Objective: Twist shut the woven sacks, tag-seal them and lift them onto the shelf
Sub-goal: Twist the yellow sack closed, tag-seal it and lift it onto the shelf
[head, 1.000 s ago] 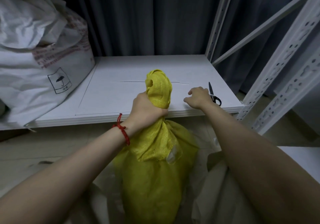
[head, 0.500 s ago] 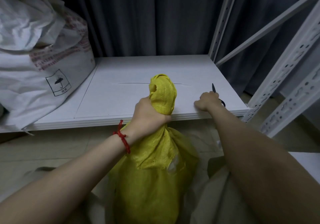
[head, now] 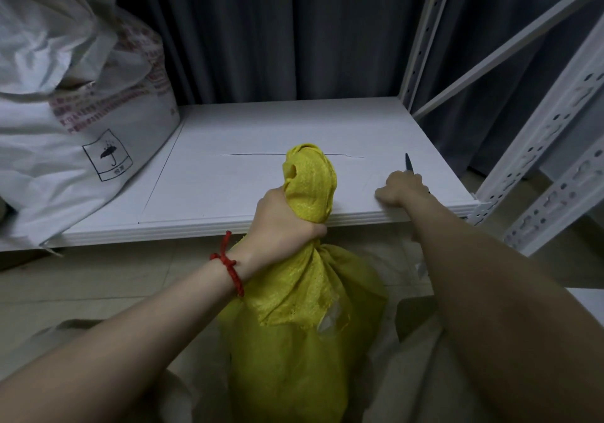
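Note:
A yellow woven sack [head: 304, 341] stands on the floor in front of the white shelf board [head: 228, 190]. My left hand [head: 281, 216], with a red cord at the wrist, is clenched around its twisted neck, and the bunched top sticks up above my fist. My right hand [head: 400, 187] lies curled over the handles of black scissors [head: 408, 162] near the shelf's front right corner; only the blade tip shows beyond my knuckles. A thin strip [head: 248, 154] lies flat on the shelf behind the sack's neck.
A big white woven sack [head: 65, 122] with red print and an umbrella mark fills the shelf's left end. White perforated uprights [head: 549, 135] and a diagonal brace stand at the right. A dark curtain hangs behind. Pale sacking lies on the floor around the yellow sack.
My right hand has moved right along the shelf's front edge onto the scissors' handles and closed over them. My left hand keeps its grip on the sack's neck.

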